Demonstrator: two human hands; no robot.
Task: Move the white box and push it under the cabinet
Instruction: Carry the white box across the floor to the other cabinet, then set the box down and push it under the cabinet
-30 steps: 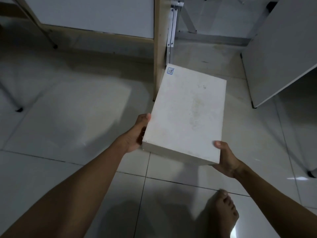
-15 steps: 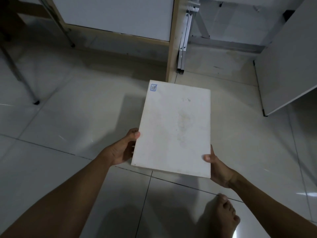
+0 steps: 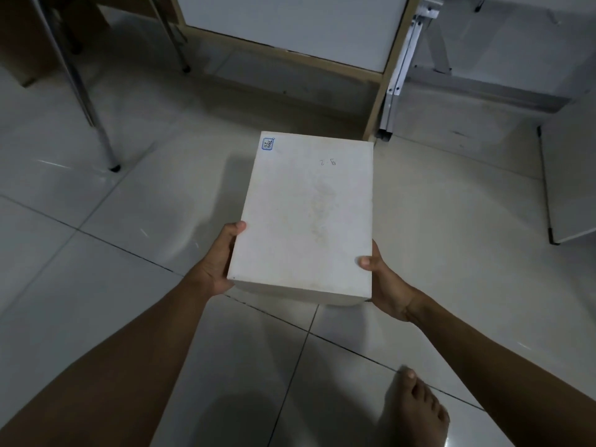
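I hold a white rectangular box (image 3: 309,214) above the tiled floor, its long side pointing away from me. A small blue-edged sticker sits at its far left corner. My left hand (image 3: 214,262) grips the near left edge, thumb on top. My right hand (image 3: 383,279) grips the near right corner, thumb on the lid. The cabinet (image 3: 290,30) stands ahead, a white panel in a light wooden frame, with a dark gap between its bottom rail and the floor. The box's far edge is short of the cabinet's right leg.
A metal chair leg (image 3: 96,124) stands on the floor at the left. A folded metal frame (image 3: 396,82) leans right of the cabinet leg. A white board (image 3: 567,175) stands at the far right. My bare foot (image 3: 416,411) is at the bottom right.
The box has swung left and straightened, now facing the gap under the cabinet instead of the wooden leg. Both hands kept their grip; the view shifted left too.
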